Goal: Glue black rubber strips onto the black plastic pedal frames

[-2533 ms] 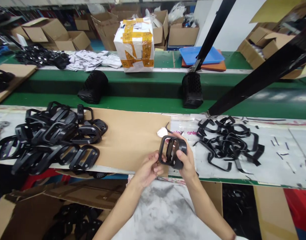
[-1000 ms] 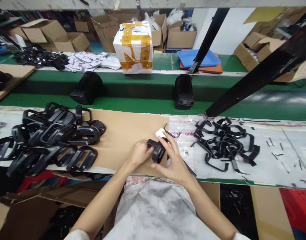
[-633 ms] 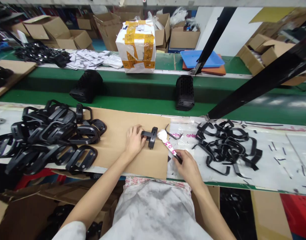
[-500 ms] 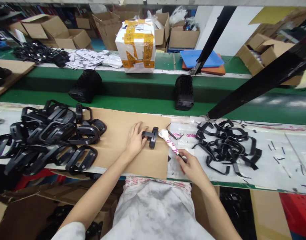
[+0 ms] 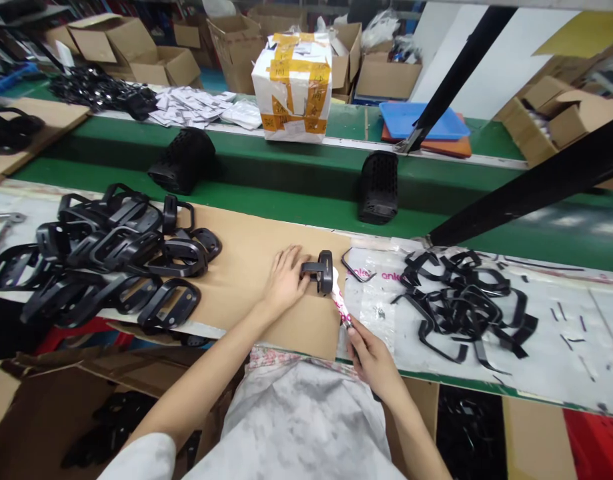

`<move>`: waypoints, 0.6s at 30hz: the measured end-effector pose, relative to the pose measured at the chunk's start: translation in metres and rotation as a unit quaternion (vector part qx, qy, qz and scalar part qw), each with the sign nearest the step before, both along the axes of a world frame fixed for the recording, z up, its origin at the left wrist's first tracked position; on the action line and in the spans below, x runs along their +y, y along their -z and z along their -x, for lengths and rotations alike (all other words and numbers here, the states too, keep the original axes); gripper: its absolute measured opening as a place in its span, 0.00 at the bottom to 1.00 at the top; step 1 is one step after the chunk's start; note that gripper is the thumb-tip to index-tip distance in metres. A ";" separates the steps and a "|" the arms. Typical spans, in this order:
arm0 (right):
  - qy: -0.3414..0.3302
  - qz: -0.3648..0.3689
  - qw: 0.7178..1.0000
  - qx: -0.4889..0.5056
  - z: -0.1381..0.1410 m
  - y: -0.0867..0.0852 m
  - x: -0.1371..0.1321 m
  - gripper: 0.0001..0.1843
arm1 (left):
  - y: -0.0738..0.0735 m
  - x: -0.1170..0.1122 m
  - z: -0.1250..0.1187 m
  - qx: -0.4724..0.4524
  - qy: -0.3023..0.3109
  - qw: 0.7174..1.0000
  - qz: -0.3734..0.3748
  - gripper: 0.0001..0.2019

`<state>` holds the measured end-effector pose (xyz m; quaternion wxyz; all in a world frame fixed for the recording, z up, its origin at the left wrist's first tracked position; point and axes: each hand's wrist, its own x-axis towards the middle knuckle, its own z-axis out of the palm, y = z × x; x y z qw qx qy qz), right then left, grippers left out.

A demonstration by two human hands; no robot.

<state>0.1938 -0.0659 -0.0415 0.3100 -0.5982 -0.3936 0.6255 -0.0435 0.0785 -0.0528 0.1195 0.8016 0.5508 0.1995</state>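
Note:
My left hand (image 5: 286, 280) rests on the cardboard sheet, its thumb and fingertips closed on one end of a black plastic bracket (image 5: 325, 272). This bracket stands on its edge, its wide plate facing right. My right hand (image 5: 369, 353) grips the dark handle of a tape-wrapped tool (image 5: 341, 300); the wrapping is white with pink letters. The tool's head lies against the right side of the bracket, partly hidden behind it. Just right of the head lies a thin bent black strip (image 5: 356, 267) on clear plastic.
A pile of black brackets (image 5: 121, 253) covers the left; bent black strips (image 5: 466, 300) lie on the right. Two black perforated housings (image 5: 379, 187) stand on the green belt (image 5: 286, 187). A slanting black post (image 5: 526, 180) rises at right. A metal wrench (image 5: 3, 227) lies far left.
The bracket has been turned so its plate shows differently, and the tool's head has come up against it. My right hand has moved slightly down and left relative to the table.

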 end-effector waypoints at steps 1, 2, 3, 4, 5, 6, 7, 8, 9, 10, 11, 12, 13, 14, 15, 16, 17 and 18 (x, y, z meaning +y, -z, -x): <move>-0.008 -0.017 1.000 -0.020 -0.003 0.000 0.001 0.41 | -0.001 0.004 0.003 0.006 0.018 1.000 0.004 0.24; -0.015 -0.034 0.998 -0.042 -0.005 0.000 0.001 0.40 | -0.001 0.008 0.005 0.011 0.033 0.999 0.007 0.26; -0.019 -0.050 0.996 -0.066 -0.007 -0.001 0.002 0.39 | -0.002 0.011 0.006 0.013 0.042 0.999 0.008 0.28; -0.021 -0.064 0.994 -0.087 -0.007 -0.001 0.002 0.38 | -0.001 0.013 0.006 0.014 0.043 0.999 0.007 0.30; -0.022 -0.075 0.991 -0.105 -0.008 -0.002 0.003 0.37 | -0.001 0.014 0.005 0.013 0.037 0.999 0.005 0.30; -0.022 -0.083 0.989 -0.118 -0.007 -0.003 0.003 0.36 | 0.000 0.014 0.003 0.010 0.029 1.000 0.002 0.30; -0.021 -0.089 0.988 -0.126 -0.007 -0.003 0.004 0.35 | 0.001 0.014 0.001 0.007 0.018 1.000 -0.001 0.30; -0.020 -0.091 0.987 -0.129 -0.006 -0.003 0.004 0.34 | 0.002 0.012 -0.001 0.005 0.009 1.000 -0.003 0.29; -0.019 -0.090 0.988 -0.127 -0.005 -0.003 0.003 0.34 | 0.002 0.010 -0.003 0.002 0.002 1.000 -0.004 0.29; -0.018 -0.086 0.989 -0.121 -0.003 -0.002 0.002 0.34 | 0.003 0.009 -0.004 0.001 -0.003 1.000 -0.004 0.28; -0.015 -0.079 0.990 -0.112 -0.002 -0.001 0.000 0.34 | 0.003 0.007 -0.005 0.001 -0.007 1.000 -0.002 0.28; -0.008 -0.070 0.992 -0.100 0.000 0.000 -0.004 0.36 | 0.003 0.006 -0.006 0.002 -0.010 1.000 0.000 0.28; 0.009 -0.063 0.994 -0.086 0.003 0.001 -0.008 0.37 | 0.003 0.006 -0.007 0.003 -0.012 1.000 0.004 0.28; 0.035 -0.061 0.995 -0.070 0.006 0.001 -0.014 0.39 | 0.002 0.005 -0.007 0.003 -0.013 1.000 0.007 0.29; 0.069 -0.064 0.994 -0.054 0.009 0.002 -0.019 0.40 | 0.002 0.005 -0.007 0.004 -0.013 1.000 0.009 0.29; 0.107 -0.074 0.991 -0.038 0.013 0.003 -0.025 0.40 | 0.002 0.005 -0.007 0.003 -0.013 1.000 0.008 0.29; 0.145 -0.085 0.985 -0.026 0.016 0.004 -0.030 0.40 | 0.002 0.005 -0.006 0.003 -0.013 1.000 0.006 0.29; 0.179 -0.096 0.979 -0.018 0.020 0.005 -0.034 0.40 | 0.002 0.005 -0.006 0.003 -0.013 1.000 0.003 0.29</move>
